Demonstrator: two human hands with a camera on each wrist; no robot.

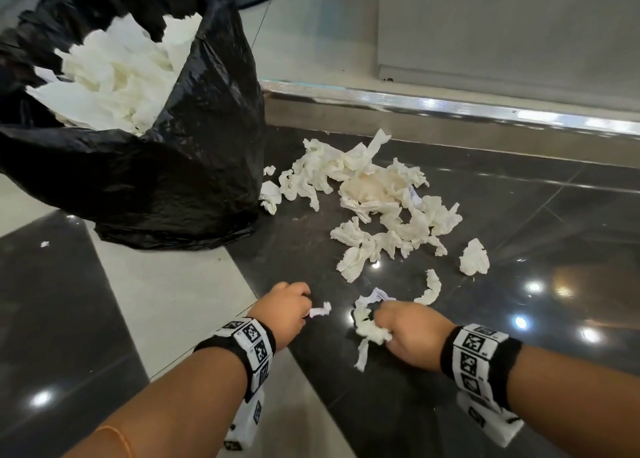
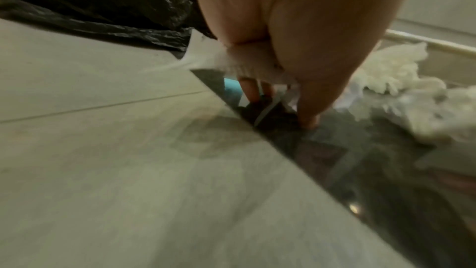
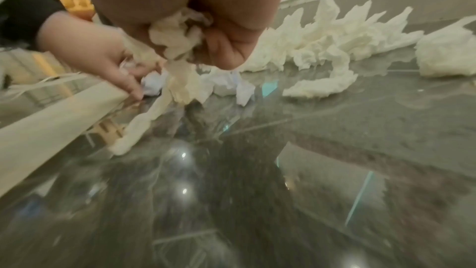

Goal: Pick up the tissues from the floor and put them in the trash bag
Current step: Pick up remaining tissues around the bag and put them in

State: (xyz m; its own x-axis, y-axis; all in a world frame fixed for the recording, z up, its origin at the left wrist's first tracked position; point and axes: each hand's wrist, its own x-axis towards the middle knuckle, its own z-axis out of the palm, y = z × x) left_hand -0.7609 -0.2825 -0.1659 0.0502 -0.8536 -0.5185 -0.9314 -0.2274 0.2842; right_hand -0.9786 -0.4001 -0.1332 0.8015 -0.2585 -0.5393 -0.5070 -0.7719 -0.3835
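Note:
A black trash bag (image 1: pixel 166 180) stands open at the upper left, filled with white tissues (image 1: pixel 117 76). A heap of crumpled tissues (image 1: pixel 377 194) lies on the dark floor to its right, also seen as a heap (image 3: pixel 335 34) in the right wrist view. My left hand (image 1: pixel 291 310) pinches a small tissue scrap (image 1: pixel 320 309) just above the floor; the scrap (image 2: pixel 231 63) shows under the fingers in the left wrist view. My right hand (image 1: pixel 405 336) grips a wad of tissues (image 1: pixel 369 326) with a strand hanging down; the wad (image 3: pixel 177 36) fills its palm.
A single crumpled tissue (image 1: pixel 474 257) and a twisted strip (image 1: pixel 431 288) lie to the right of my hands. A tiny scrap (image 1: pixel 44 244) sits on the floor at far left. A metal threshold (image 1: pixel 450 107) and a wall run behind the heap.

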